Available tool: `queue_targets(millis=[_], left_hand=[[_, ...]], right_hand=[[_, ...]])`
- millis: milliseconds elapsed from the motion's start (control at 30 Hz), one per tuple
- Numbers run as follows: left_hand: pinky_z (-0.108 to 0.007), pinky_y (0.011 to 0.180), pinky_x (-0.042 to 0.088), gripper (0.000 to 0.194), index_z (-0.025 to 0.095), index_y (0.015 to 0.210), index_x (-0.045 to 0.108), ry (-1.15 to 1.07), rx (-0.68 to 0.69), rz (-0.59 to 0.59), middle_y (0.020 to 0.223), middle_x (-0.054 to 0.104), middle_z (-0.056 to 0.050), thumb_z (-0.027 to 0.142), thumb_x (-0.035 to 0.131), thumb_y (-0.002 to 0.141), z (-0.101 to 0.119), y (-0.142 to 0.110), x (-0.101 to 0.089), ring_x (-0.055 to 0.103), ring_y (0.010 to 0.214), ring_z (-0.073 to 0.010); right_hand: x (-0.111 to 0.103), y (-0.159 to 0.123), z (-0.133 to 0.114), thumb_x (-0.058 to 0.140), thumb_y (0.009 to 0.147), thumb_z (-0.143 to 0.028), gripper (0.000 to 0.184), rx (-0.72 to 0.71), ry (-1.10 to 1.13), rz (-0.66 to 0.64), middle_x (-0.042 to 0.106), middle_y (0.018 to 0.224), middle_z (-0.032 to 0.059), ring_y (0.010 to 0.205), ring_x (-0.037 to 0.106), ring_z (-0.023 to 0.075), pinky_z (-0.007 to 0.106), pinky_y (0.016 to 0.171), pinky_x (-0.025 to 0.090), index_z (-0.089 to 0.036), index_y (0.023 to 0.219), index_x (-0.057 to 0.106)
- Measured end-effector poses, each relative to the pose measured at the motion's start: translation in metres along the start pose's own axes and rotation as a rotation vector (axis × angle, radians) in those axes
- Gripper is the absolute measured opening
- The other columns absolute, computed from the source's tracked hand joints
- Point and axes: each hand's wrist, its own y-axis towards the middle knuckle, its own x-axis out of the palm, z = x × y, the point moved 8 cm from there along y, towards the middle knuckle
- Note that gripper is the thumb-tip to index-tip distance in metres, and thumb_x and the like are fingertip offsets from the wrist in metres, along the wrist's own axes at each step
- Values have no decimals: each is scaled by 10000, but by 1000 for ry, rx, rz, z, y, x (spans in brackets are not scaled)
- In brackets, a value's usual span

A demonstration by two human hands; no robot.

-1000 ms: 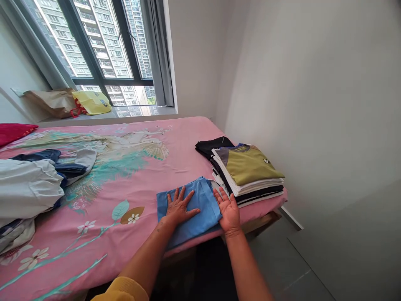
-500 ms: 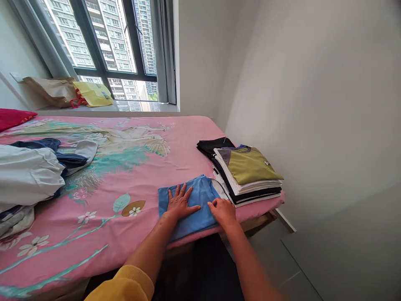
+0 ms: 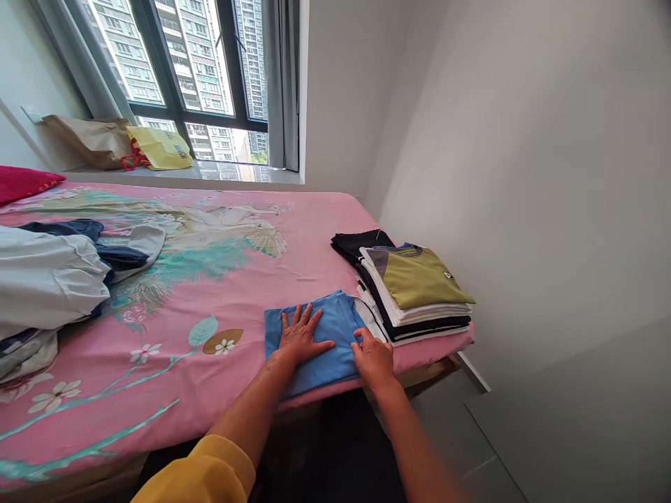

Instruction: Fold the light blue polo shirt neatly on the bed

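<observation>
A blue folded garment lies on the pink bed sheet near the bed's front edge. My left hand rests flat on its left half, fingers spread and palm down. At the garment's right edge is my right hand, its fingers bent in on the cloth; their undersides are hidden. White cloth with a dark edging shows just beyond the right hand. Close by on the right stands a stack of folded clothes, topped by an olive-green shirt with white and black layers beneath.
Loose clothes, among them a white garment, lie heaped on the left. A brown paper bag and a yellow bag sit on the window sill. A red pillow is at the far left. The wall rises on the right.
My right hand has shifted slightly, its index finger lifting a little at the garment's edge. The left hand stays flat in place. The camera view has tilted slightly.
</observation>
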Motion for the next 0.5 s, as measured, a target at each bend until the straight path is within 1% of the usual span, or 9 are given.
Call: queue_targets(millis=[67, 133, 200, 267, 333, 400, 433, 500], left_hand=[[-645, 1064, -77, 978, 302, 1453, 221, -5, -6, -1, 1552, 130, -57, 804, 441, 643, 0, 0, 0, 18, 1417, -347], [-642, 1065, -79, 979, 294, 1455, 217, -6, -5, 1, 1553, 126, -57, 796, 448, 648, 0, 0, 0, 17, 1417, -348], [-642, 1066, -76, 971, 295, 1457, 211, 1, -4, 3, 1554, 120, -53, 783, 455, 655, 0, 0, 0, 15, 1417, -346], [-643, 1069, -62, 917, 303, 1454, 218, 12, 0, 10, 1554, 121, -46, 740, 464, 685, 0, 1, 1, 21, 1418, -340], [-646, 1074, -37, 815, 313, 1451, 226, 18, 5, 19, 1553, 134, -33, 657, 452, 748, 0, 1, 1, 32, 1420, -332], [-638, 1084, -17, 736, 317, 1454, 214, 21, 6, 28, 1550, 150, -21, 571, 427, 797, 0, 1, 1, 34, 1422, -320], [-632, 1089, -13, 729, 318, 1456, 207, 24, 5, 31, 1549, 156, -16, 554, 426, 802, 0, 1, 1, 32, 1423, -315], [-625, 1094, -15, 770, 321, 1455, 210, 38, -2, 31, 1548, 160, -15, 593, 448, 775, -1, 2, 2, 33, 1423, -315]], right_hand=[[-5, -2, 4, 496, 837, -249, 234, 32, -4, 40, 670, 886, 34, 905, 592, 205, 333, 810, 334, -239, 1052, 588], [-14, -2, -4, 476, 844, -237, 243, -3, 50, 107, 661, 963, 48, 958, 571, 202, 327, 839, 346, -224, 1056, 593], [-20, 0, -27, 415, 882, -242, 270, -129, 147, 142, 639, 1068, 60, 1037, 543, 191, 317, 896, 351, -206, 1087, 588], [-17, 4, -58, 348, 920, -266, 329, -278, 228, 106, 599, 1185, 67, 1157, 486, 182, 321, 984, 323, -194, 1152, 569], [-4, 13, -86, 298, 945, -305, 386, -385, 249, 20, 529, 1306, 56, 1279, 384, 178, 364, 1076, 241, -203, 1241, 524], [16, 26, -103, 263, 957, -365, 437, -436, 210, -101, 446, 1396, 44, 1347, 290, 186, 441, 1123, 135, -221, 1319, 462], [28, 34, -105, 245, 959, -397, 465, -432, 174, -159, 406, 1428, 46, 1365, 257, 195, 479, 1126, 89, -222, 1347, 432], [46, 53, -95, 215, 957, -437, 518, -376, 91, -230, 323, 1477, 63, 1390, 194, 214, 529, 1116, 28, -202, 1390, 376]])
